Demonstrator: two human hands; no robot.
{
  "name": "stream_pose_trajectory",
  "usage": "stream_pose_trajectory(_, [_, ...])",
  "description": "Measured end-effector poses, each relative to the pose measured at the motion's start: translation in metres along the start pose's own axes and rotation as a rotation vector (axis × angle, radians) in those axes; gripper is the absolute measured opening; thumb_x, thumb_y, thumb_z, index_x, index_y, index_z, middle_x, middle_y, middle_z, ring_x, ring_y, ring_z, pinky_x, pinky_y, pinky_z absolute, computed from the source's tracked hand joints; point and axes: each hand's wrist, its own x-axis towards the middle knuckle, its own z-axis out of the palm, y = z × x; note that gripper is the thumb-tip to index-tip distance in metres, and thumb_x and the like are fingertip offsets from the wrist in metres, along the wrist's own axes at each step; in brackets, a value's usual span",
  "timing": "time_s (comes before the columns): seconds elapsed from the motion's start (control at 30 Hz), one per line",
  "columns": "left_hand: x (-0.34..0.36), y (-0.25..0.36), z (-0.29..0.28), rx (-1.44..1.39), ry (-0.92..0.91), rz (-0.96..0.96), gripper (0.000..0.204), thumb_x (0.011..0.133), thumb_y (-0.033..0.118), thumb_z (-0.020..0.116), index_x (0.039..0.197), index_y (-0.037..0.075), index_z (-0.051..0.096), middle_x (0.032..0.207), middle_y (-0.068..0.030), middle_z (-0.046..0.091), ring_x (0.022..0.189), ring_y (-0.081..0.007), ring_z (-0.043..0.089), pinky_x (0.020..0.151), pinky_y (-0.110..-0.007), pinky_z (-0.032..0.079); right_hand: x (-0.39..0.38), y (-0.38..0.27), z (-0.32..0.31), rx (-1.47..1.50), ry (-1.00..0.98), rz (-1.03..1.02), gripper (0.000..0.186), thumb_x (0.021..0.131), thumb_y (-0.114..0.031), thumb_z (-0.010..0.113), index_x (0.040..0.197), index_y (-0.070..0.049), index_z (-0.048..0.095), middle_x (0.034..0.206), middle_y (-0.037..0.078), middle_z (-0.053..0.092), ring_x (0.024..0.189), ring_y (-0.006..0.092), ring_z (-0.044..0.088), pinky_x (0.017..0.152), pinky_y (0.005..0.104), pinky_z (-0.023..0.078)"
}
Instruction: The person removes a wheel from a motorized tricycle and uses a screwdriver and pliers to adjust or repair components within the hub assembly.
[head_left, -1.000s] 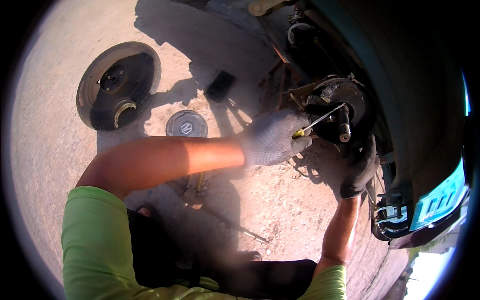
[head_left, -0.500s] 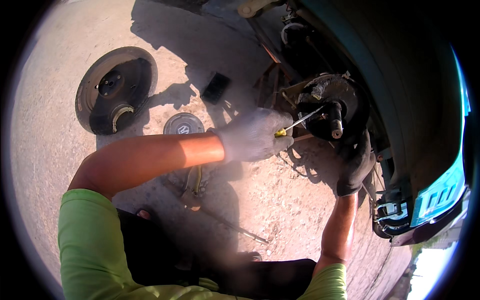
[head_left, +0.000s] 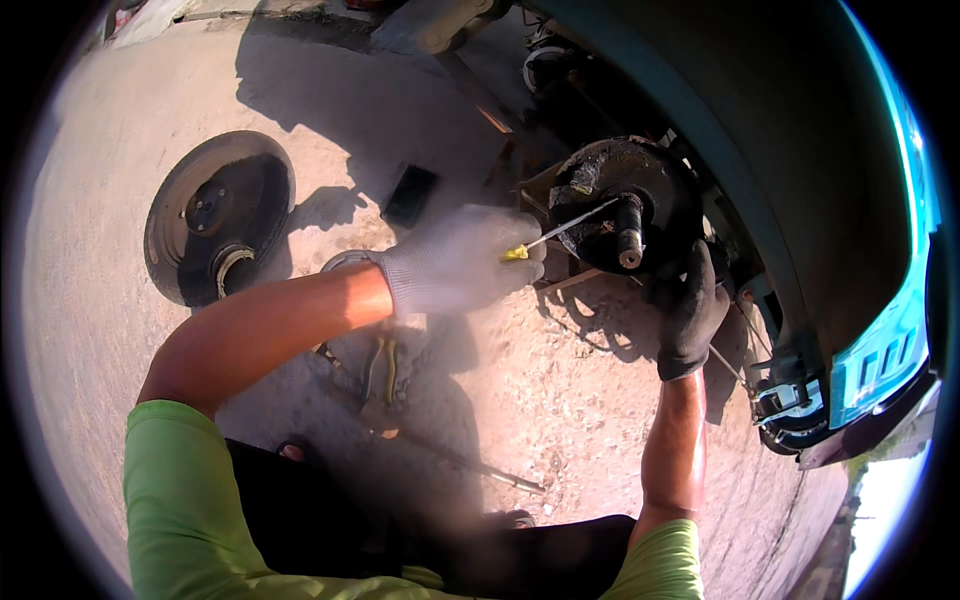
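Note:
My left hand, in a grey glove, is closed around a screwdriver by its yellow handle. The screwdriver's thin shank reaches across the greasy, dark brake backing plate. Its tip lies at or close to the upper left side of the stubby metal spindle that sticks out from the plate. My right hand, in a blackened glove, is at the plate's lower right edge. Its fingers point upward and look curled about that edge, though their tips are lost in shadow.
A large dark wheel-like drum lies at left. Near it is a black flat box. Pliers and a long metal rod lie on the ground near my knees. The vehicle's blue bodywork arches over the right side.
The whole view has shifted, so the plate and both hands appear further left. The screwdriver's tip has moved slightly relative to the spindle, closer to its upper left side. Both grips look unchanged.

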Motion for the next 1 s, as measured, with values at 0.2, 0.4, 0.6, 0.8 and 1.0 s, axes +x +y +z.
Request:
stream_pose_trajectory(0.2, [0.009, 0.008, -0.014, 0.122, -0.029, 0.042, 0.023, 0.093, 0.025, 0.065, 0.101, 0.004, 0.068, 0.087, -0.0138, 0.067, 0.081, -0.0269, 0.066, 0.075, -0.039, 0.052, -0.009, -0.034, 0.017, 0.244, 0.010, 0.124, 0.037, 0.103, -0.028, 0.056, 0.077, -0.004, 0.065, 0.061, 0.003, 0.061, 0.050, 0.0101, 0.056, 0.048, 0.0232, 0.043])
stream_pose_trajectory(0.4, [0.026, 0.036, -0.039, 0.254, -0.200, -0.050, 0.025, 0.093, 0.026, 0.067, 0.105, 0.004, 0.068, 0.086, -0.0118, 0.067, 0.082, -0.0237, 0.068, 0.076, -0.037, 0.053, -0.009, -0.035, 0.009, 0.235, -0.079, 0.131, 0.035, 0.103, -0.028, 0.057, 0.079, -0.003, 0.066, 0.061, 0.004, 0.061, 0.049, 0.0105, 0.055, 0.047, 0.0232, 0.041])
stream_pose_trajectory(0.6, [0.023, 0.040, -0.049, 0.301, -0.216, 0.252, 0.025, 0.091, 0.021, 0.068, 0.107, 0.003, 0.071, 0.091, -0.0118, 0.070, 0.081, -0.0223, 0.070, 0.075, -0.035, 0.054, -0.008, -0.046, 0.003, 0.238, -0.187, 0.109, 0.029, 0.101, -0.024, 0.061, 0.085, -0.001, 0.067, 0.068, 0.005, 0.064, 0.053, 0.0100, 0.057, 0.050, 0.0237, 0.043])
stream_pose_trajectory(0.8, [0.013, 0.053, -0.051, 0.113, -0.188, 0.028, 0.020, 0.090, 0.011, 0.068, 0.107, 0.000, 0.071, 0.091, -0.0096, 0.071, 0.073, -0.0149, 0.070, 0.068, -0.029, 0.056, -0.027, -0.082, 0.007, -0.016, -0.237, -0.126, 0.036, 0.093, -0.026, 0.067, 0.112, 0.004, 0.070, 0.090, 0.013, 0.075, 0.081, 0.0142, 0.071, 0.077, 0.0259, 0.055])
stream_pose_trajectory(1.0, [0.002, 0.053, -0.064, 0.050, -0.128, 0.003, 0.019, 0.092, 0.008, 0.066, 0.108, -0.001, 0.070, 0.086, -0.0064, 0.069, 0.071, -0.0123, 0.069, 0.064, -0.026, 0.055, -0.026, -0.090, 0.010, -0.045, -0.334, -0.084, 0.046, 0.094, -0.033, 0.064, 0.122, 0.004, 0.067, 0.093, 0.016, 0.076, 0.084, 0.0191, 0.074, 0.080, 0.0287, 0.056])
